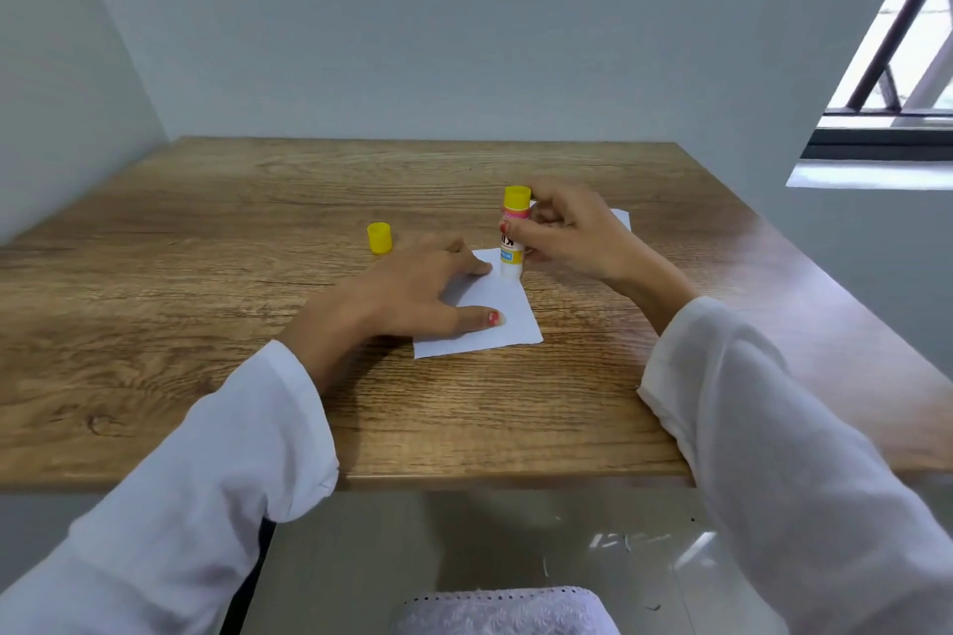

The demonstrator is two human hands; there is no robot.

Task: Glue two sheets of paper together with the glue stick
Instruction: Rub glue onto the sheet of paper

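- Presently, the glue stick point(513, 237) is held inverted in the right hand point(570, 237), its fingers point(515, 231) curled round the middle of the barrel; the yellow twist base is uppermost and the working end is set down on the far right corner of the near sheet of paper point(482, 320).
- The near sheet is found flat on the wooden surface point(206, 273), just short of centre. It is pinned by the left hand point(412, 294), whose fingers are spread straight and pressed on it, the thumb at 6 o'clock of the glue stick and the forefinger tip just beside its base.
- A second sheet point(621, 218) is noted at 1 o'clock of the first, mostly hidden behind the right hand; only a corner can be seen.
- The yellow cap point(379, 237) stands apart at 10 o'clock of the near sheet, off the stick.
- Handling, as judged: the paper is thin, light and limp, and is expected to slide or wrinkle under the drag of the stick unless kept pressed flat close to the stroke. It is best lifted by an edge or corner.
- The stick is judged rigid, light and smooth-sided; a mid-barrel hold is considered sound. The glue itself is soft and could smear or break if pressed hard.
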